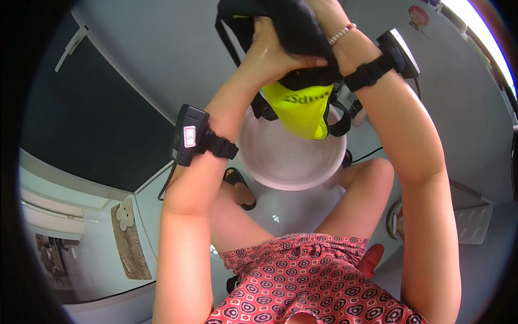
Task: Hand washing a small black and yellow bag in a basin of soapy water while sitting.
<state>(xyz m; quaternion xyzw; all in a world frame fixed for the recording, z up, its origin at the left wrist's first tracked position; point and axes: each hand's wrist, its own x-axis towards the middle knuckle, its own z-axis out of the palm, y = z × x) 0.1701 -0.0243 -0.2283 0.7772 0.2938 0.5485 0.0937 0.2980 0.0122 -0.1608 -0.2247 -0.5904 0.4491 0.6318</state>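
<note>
A black and neon-yellow fabric bag [301, 107] with black straps hangs from my two raised hands at the top of the view. My left hand [271, 54] grips its black upper part, thumb across the front and fingers behind a fold. My right hand [330, 16] is at the bag's far right side, and its fingers are hidden by the black fabric and the picture's edge. Below the bag stands a pale pink plastic basin [293, 186] holding cloudy water. The bag's yellow end overlaps the basin in view; whether it touches the water I cannot tell.
Wet light-coloured floor [279, 212] surrounds the basin. A doorway with a dark panel [97, 109] is at the left, with a patterned mat [131, 241] beyond. A red shoe [370, 259] and a white plastic container [473, 224] lie to the right. Devices are strapped to both forearms.
</note>
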